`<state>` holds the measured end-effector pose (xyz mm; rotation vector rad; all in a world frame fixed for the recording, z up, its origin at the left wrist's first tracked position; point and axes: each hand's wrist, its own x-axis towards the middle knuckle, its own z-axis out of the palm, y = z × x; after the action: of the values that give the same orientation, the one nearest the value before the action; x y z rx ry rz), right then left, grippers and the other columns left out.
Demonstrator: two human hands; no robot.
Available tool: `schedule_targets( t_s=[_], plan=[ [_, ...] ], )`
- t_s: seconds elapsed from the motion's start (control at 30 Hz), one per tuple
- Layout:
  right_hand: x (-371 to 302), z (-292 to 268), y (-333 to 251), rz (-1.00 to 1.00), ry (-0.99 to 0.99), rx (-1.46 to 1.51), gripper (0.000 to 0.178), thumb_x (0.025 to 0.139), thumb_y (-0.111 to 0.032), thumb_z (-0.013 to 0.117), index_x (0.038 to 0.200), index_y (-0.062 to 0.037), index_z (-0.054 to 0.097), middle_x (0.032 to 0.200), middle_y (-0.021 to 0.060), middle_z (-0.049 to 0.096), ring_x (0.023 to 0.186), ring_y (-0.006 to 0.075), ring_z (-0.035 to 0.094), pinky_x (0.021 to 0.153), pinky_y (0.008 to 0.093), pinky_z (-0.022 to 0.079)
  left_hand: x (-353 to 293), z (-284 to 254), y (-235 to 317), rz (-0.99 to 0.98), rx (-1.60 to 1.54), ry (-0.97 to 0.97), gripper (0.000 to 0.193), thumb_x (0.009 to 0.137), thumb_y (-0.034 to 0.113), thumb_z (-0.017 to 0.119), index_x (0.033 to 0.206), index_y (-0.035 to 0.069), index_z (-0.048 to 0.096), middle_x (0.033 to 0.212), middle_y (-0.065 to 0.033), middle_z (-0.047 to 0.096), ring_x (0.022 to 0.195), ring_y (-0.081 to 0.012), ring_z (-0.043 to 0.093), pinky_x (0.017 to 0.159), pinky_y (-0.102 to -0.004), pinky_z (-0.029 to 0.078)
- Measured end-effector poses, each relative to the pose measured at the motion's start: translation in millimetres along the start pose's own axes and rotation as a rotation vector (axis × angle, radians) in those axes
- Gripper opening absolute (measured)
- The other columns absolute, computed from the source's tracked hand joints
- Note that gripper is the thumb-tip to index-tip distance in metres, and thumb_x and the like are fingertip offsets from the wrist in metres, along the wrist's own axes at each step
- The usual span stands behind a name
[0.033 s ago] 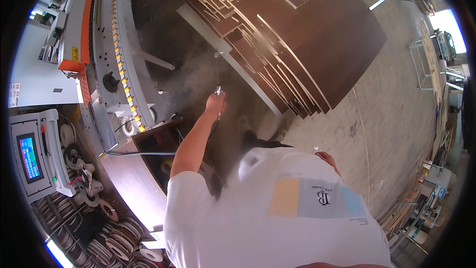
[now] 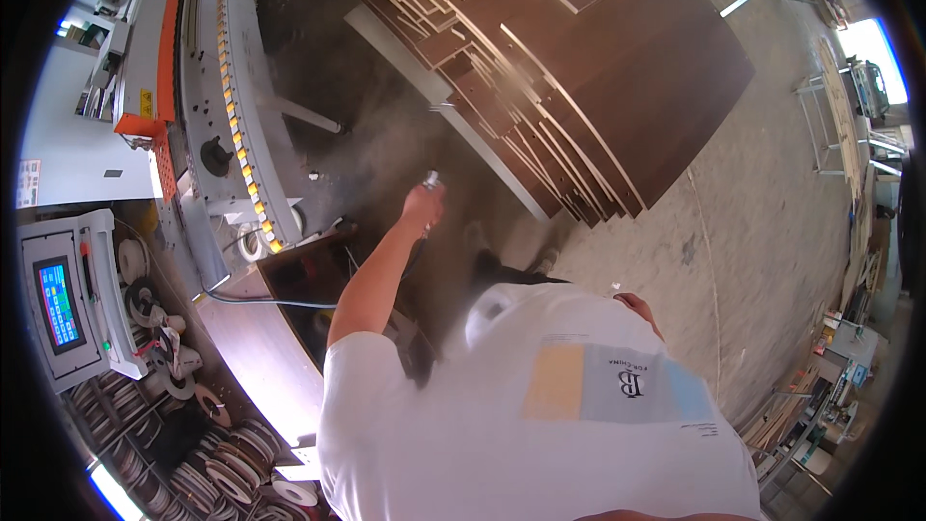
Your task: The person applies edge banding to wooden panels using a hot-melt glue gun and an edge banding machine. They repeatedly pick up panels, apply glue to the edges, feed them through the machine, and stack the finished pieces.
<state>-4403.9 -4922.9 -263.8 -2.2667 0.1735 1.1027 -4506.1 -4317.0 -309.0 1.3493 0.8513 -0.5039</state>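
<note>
My left hand (image 2: 423,205), on its outstretched arm, is closed around an air blow gun (image 2: 431,178). Its metal front pokes out above my fingers. A hose (image 2: 289,303) runs from the machine side behind my left forearm, and a dark length hangs below the hand. Farther ahead is a stack of dark brown boards (image 2: 666,87) with pale edges, apart from my hand. My right hand (image 2: 638,309) hangs low beside my white shirt, which covers part of it. Its fingers hardly show, and a small white bit (image 2: 615,287) appears close to it.
To the left stands a long machine (image 2: 198,87) with an orange strip and yellow rollers. Nearer are a control panel (image 2: 60,301) with a lit screen and several edge-band rolls (image 2: 231,463). A wooden bench (image 2: 256,328) lies left of my arm. Concrete floor (image 2: 675,260) extends right.
My left hand has shifted slightly and tilted the blow gun to the right. A small bright blur beyond it has moved right, toward the boards. My right hand has hardly moved.
</note>
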Motion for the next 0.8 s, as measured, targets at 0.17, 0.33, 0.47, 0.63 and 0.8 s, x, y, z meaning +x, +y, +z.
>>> schedule_targets(
  t_s=[0.17, 0.33, 0.47, 0.63, 0.8],
  plan=[
    [-6, -12, 35, -0.072, -0.017, 0.118, 0.042, 0.097, -0.033, 0.064, 0.119, 0.0027, 0.07, 0.107, 0.0167, 0.076, 0.102, 0.0241, 0.071, 0.088, 0.035, 0.055, -46, 57, -53, -0.013, 0.09, -0.279, 0.025, 0.097, 0.027, 0.064, 0.084, 0.006, 0.06, 0.061, -0.0063, 0.054, 0.044, -0.0163, 0.048, 0.038, -0.0318, 0.035],
    [-13, -37, 21, -0.064, -0.031, 0.076, 0.041, 0.098, -0.031, 0.061, 0.119, 0.0024, 0.07, 0.11, 0.0165, 0.075, 0.1, 0.0243, 0.072, 0.087, 0.036, 0.056, -32, 91, -159, 0.078, 0.069, 0.123, 0.026, 0.098, 0.025, 0.063, 0.083, 0.004, 0.062, 0.061, -0.0069, 0.055, 0.043, -0.0172, 0.048, 0.038, -0.0333, 0.034],
    [26, -39, 103, -0.158, -0.031, 0.049, 0.04, 0.098, -0.03, 0.061, 0.12, 0.002, 0.069, 0.113, 0.0165, 0.074, 0.099, 0.0229, 0.072, 0.087, 0.0355, 0.056, -41, 119, -170, 0.128, 0.611, -0.188, 0.028, 0.099, 0.03, 0.06, 0.089, 0.005, 0.067, 0.07, -0.0107, 0.063, 0.051, -0.0236, 0.058, 0.046, -0.0391, 0.042],
    [18, -84, 139, -0.087, -0.097, 0.283, 0.034, 0.098, -0.028, 0.062, 0.11, 0.0015, 0.073, 0.114, 0.0164, 0.073, 0.097, 0.022, 0.071, 0.085, 0.0357, 0.055, -147, 243, -96, -0.104, 0.424, 0.002, 0.038, 0.102, 0.042, 0.055, 0.102, 0.005, 0.066, 0.086, -0.0127, 0.069, 0.075, -0.028, 0.068, 0.069, -0.0447, 0.05],
    [51, -126, 305, -0.27, -0.072, 0.325, 0.031, 0.097, -0.027, 0.063, 0.109, 0.0003, 0.072, 0.101, 0.0131, 0.075, 0.09, 0.0218, 0.071, 0.08, 0.0363, 0.056, -189, 400, -58, 0.223, 0.656, 0.15, 0.047, 0.106, 0.05, 0.047, 0.106, 0.005, 0.058, 0.084, -0.0126, 0.066, 0.078, -0.0283, 0.066, 0.074, -0.0455, 0.05]
  ],
)
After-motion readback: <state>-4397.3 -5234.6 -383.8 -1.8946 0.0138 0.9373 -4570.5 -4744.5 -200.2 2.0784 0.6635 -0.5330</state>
